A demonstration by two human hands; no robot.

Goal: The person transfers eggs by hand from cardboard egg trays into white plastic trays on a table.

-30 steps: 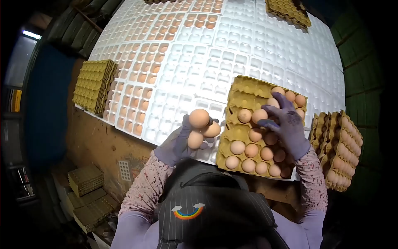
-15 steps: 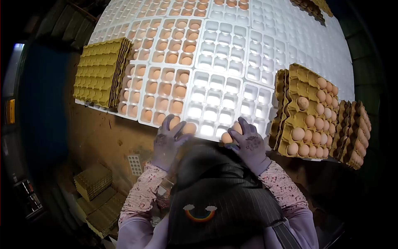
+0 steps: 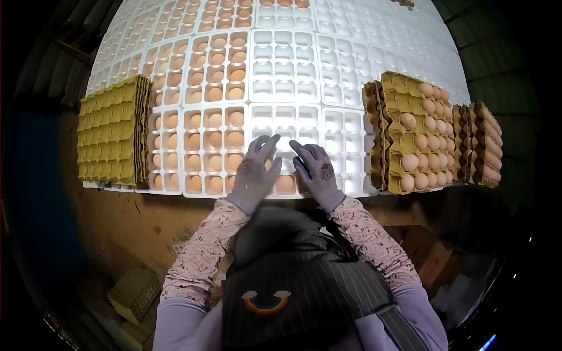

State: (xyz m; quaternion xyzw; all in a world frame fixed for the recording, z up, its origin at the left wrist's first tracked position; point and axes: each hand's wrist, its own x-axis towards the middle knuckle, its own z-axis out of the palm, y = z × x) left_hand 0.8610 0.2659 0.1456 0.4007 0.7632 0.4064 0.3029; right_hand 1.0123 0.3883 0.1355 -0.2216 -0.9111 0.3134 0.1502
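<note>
Gloved hands over a white tray (image 3: 284, 115)

The left hand (image 3: 254, 175) has its fingers loosely parted beside an egg (image 3: 268, 165); whether they grip it, I cannot tell. The right hand (image 3: 318, 169) bends its fingers inward, their hold hidden. Between both hands, another egg (image 3: 285, 185) sits in a front-row compartment. An egg-filled tray (image 3: 205, 195) adjoins on the left

No words, brand names or numbers can be read. On your dark pinstriped apron (image 3: 310, 278) sits a picture badge: a rainbow (image 3: 266, 311) that dips like a smile in this view, with a small pale cloud at each end. The backs of your gloved left hand (image 3: 253, 175) and right hand (image 3: 322, 175) carry dark prints, too small to make out.
</note>
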